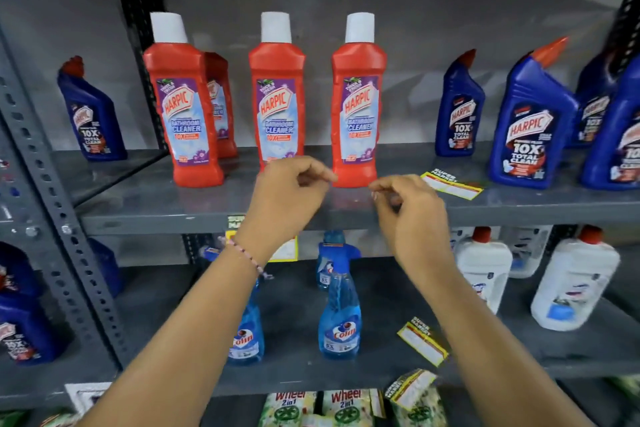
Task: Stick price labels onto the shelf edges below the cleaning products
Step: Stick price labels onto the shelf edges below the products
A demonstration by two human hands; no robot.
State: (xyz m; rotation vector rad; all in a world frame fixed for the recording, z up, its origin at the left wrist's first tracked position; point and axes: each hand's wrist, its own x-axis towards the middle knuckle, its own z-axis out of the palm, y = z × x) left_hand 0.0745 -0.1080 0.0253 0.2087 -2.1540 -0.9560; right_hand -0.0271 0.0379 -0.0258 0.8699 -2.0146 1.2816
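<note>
My left hand [294, 191] and my right hand [408, 208] are raised in front of the upper shelf edge [156, 225], each with thumb and fingers pinched together. I see nothing held in either. A yellow price label [287, 250] hangs from that edge, mostly hidden behind my left wrist. Above stand three red Harpic bathroom cleaner bottles [277, 104] with white caps. A loose yellow label [452, 185] lies flat on the upper shelf, just right of my right hand. Another loose label [422, 345] lies on the middle shelf.
Blue Harpic bottles [530, 125] stand at the right and one [90, 114] at the left of the upper shelf. Blue Colin spray bottles [339, 305] and white bottles [575, 281] fill the middle shelf. A third label [410, 388] hangs over green Wheel packets [343, 407]. A perforated grey upright [52, 204] stands left.
</note>
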